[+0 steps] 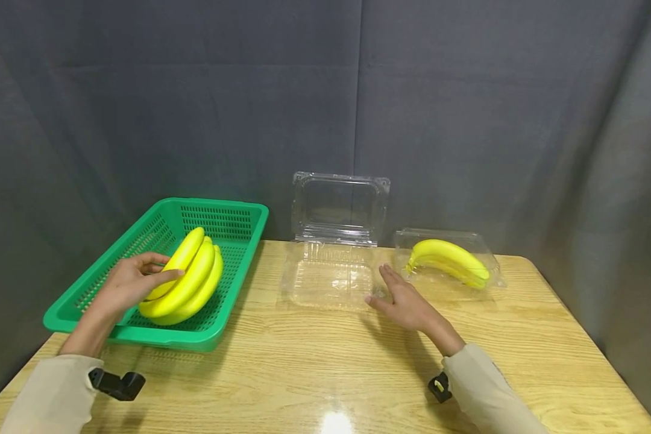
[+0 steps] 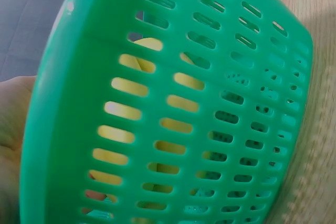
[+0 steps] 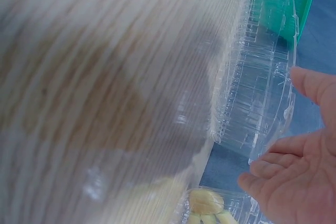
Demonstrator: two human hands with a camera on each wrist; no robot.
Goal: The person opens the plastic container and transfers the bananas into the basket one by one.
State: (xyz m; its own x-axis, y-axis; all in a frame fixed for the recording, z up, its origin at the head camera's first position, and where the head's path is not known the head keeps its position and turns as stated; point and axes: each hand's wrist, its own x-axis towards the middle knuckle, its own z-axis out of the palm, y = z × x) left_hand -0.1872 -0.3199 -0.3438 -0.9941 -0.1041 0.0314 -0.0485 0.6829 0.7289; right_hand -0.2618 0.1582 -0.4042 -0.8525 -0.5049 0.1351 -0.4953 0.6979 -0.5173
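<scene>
In the head view several yellow bananas (image 1: 206,283) lie together in a green plastic basket (image 1: 255,253) at the left. My left hand (image 1: 127,283) reaches over the basket's near side and pinches the leftmost banana (image 1: 187,250) between thumb and fingers; the fingertips are partly hidden behind it. My right hand (image 1: 407,301), fingers straight, is at the right edge of a clear plastic clamshell container (image 1: 331,280), whose lid (image 1: 340,202) stands up at the back. The right wrist view shows this hand's palm and spread thumb beside the container (image 3: 257,77).
A second clear clamshell (image 1: 490,265), lid down, stands at the back right with bananas (image 1: 450,256) inside. The wooden table (image 1: 282,374) runs under everything, and a dark grey curtain (image 1: 325,108) hangs behind. Through the basket's slotted wall (image 2: 157,87), yellow shows in the left wrist view.
</scene>
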